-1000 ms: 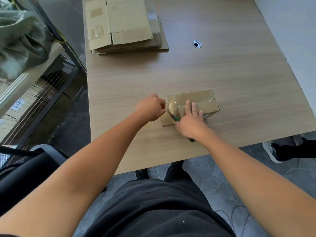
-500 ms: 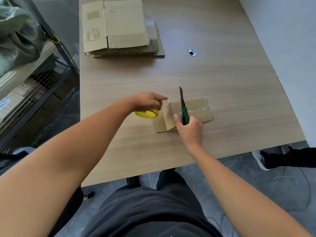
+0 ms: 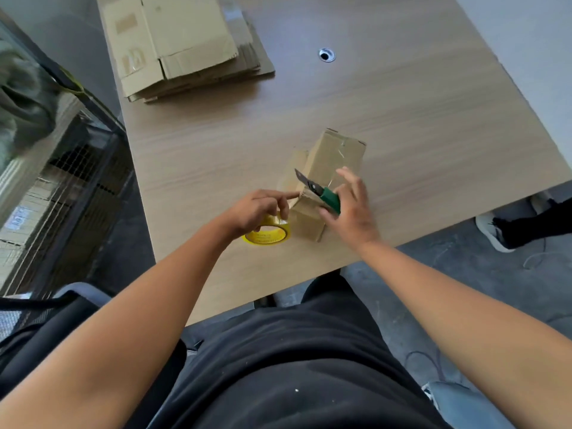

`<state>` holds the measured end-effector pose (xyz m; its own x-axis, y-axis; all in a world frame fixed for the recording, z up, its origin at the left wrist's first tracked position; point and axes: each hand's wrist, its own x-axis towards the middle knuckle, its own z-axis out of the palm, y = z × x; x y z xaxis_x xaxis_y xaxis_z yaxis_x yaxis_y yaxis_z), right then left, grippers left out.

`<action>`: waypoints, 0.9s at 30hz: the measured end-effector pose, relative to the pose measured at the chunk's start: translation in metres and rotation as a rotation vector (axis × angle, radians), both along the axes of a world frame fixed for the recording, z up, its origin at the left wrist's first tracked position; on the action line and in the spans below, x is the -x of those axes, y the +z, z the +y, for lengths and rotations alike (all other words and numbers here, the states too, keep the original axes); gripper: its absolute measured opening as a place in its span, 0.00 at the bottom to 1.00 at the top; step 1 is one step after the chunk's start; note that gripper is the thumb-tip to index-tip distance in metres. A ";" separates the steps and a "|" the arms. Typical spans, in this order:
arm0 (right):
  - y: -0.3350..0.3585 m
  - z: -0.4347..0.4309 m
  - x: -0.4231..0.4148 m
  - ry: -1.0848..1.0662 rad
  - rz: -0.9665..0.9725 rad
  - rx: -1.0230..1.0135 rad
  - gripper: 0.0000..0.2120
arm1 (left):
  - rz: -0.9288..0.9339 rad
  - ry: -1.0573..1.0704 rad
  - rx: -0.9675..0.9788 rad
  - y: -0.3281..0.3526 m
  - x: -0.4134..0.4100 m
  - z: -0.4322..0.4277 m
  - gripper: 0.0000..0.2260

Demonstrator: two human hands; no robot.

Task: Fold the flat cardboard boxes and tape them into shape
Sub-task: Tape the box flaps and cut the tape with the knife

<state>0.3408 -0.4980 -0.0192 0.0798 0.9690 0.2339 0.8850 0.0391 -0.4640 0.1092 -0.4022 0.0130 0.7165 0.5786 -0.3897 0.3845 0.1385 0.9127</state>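
Observation:
A small folded cardboard box (image 3: 328,168) with clear tape across its top stands tilted near the front edge of the wooden table (image 3: 402,125). My right hand (image 3: 351,209) grips a green utility knife (image 3: 322,191), blade out and pointing up-left across the box's near corner, fingers spread against the box side. My left hand (image 3: 258,210) holds a yellow roll of tape (image 3: 269,232) resting on the table, its forefinger stretched out to the box's near-left corner. A stack of flat cardboard boxes (image 3: 182,44) lies at the table's far left.
A round cable hole (image 3: 326,54) sits in the tabletop beyond the box. A wire-mesh rack (image 3: 62,187) with a grey-green cloth (image 3: 21,97) stands to the left. Another person's shoe (image 3: 492,232) is on the floor at right. A dark chair (image 3: 37,311) is at lower left.
The box has turned and tipped up, its long side now pointing away from me. The knife has swung from upright to a slant over the near corner. My left hand with the tape moved nearer.

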 end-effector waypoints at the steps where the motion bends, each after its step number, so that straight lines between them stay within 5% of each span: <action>1: 0.000 0.000 -0.003 -0.039 -0.007 0.021 0.20 | 0.000 -0.008 -0.012 0.000 -0.001 -0.008 0.11; 11: 0.029 0.011 -0.036 0.085 0.316 0.341 0.35 | 0.091 0.192 0.043 0.010 -0.008 -0.050 0.12; 18: 0.069 -0.025 -0.030 -0.185 0.702 0.267 0.05 | 0.155 0.296 -0.031 0.048 -0.012 -0.059 0.11; 23: 0.109 -0.049 -0.017 -0.104 1.233 0.367 0.10 | 0.072 0.284 -0.233 0.091 -0.041 -0.071 0.07; 27: 0.132 -0.065 -0.023 -0.018 1.197 0.320 0.06 | 0.078 0.204 -0.417 0.115 -0.077 -0.088 0.09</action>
<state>0.3639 -0.5628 0.1129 0.0943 0.9656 -0.2422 -0.1033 -0.2325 -0.9671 0.1861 -0.4899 0.1284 0.5501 0.8229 -0.1422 0.4569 -0.1540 0.8761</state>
